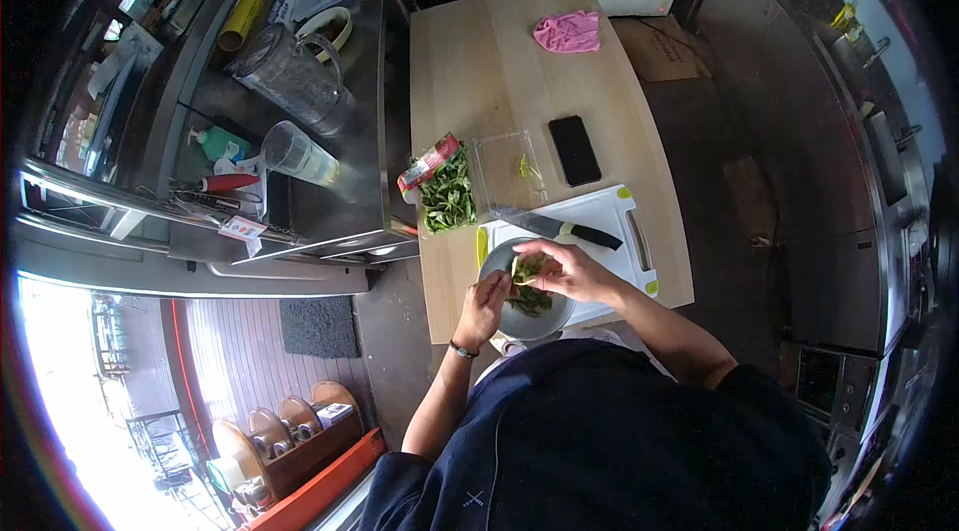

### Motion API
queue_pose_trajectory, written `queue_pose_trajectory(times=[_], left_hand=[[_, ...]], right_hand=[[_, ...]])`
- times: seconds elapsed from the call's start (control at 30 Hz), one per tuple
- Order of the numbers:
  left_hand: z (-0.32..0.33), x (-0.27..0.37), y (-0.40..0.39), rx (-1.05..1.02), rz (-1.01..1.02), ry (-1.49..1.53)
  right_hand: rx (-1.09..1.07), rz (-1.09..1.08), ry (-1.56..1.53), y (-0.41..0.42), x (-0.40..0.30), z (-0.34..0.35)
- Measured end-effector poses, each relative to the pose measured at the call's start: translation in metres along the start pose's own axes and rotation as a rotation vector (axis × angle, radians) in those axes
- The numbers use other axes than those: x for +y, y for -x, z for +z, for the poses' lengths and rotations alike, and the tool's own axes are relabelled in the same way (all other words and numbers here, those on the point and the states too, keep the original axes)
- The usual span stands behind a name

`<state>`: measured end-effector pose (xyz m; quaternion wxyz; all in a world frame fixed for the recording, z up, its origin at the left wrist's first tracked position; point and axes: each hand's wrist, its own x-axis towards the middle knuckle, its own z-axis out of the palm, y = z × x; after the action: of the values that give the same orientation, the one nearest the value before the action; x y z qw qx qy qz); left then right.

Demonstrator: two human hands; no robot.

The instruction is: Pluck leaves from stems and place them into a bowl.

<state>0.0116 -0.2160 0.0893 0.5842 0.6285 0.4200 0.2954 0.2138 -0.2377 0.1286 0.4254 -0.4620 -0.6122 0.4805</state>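
Observation:
My left hand [483, 310] and my right hand [569, 272] meet over a round grey bowl [524, 326], their fingertips pinching a pale green stem or leaf [515, 266]. Green leaves [530, 300] lie in the bowl. The bowl overlaps a white cutting board [599, 212] with yellow-green corners. On the board's far side rests a chef's knife [592, 235] with a black handle. Beyond the bowl, to the left, leafy greens [449, 194] fill a clear package with a red label [432, 162]. A clear plastic tray [498, 156] beside it holds a few green bits.
The wooden table [479, 66] also carries a black phone [575, 150] and a pink cloth [567, 32]. On the dark counter at left stand a clear pitcher [288, 78], a plastic measuring cup [296, 152] and a bowl [330, 29].

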Motion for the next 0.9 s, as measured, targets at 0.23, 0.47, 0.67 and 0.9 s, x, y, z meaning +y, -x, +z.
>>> queue_pose_trajectory(times=[0.23,0.47,0.67,0.9], left_hand=[[0.012,0.026,-0.001,0.074,0.007,-0.143],[0.017,0.036,-0.001,0.153,0.107,-0.028],[0.021,0.044,-0.001,0.220,0.007,-0.247],[0.011,0.025,0.007,0.205,0.111,-0.465]], right_hand=[[0.092,0.133,-0.049,0.005,0.009,0.012],[0.100,0.208,-0.070,0.005,0.014,0.008],[0.143,0.184,0.107,0.017,0.031,0.009],[0.232,0.054,0.446,0.026,0.037,0.017]])
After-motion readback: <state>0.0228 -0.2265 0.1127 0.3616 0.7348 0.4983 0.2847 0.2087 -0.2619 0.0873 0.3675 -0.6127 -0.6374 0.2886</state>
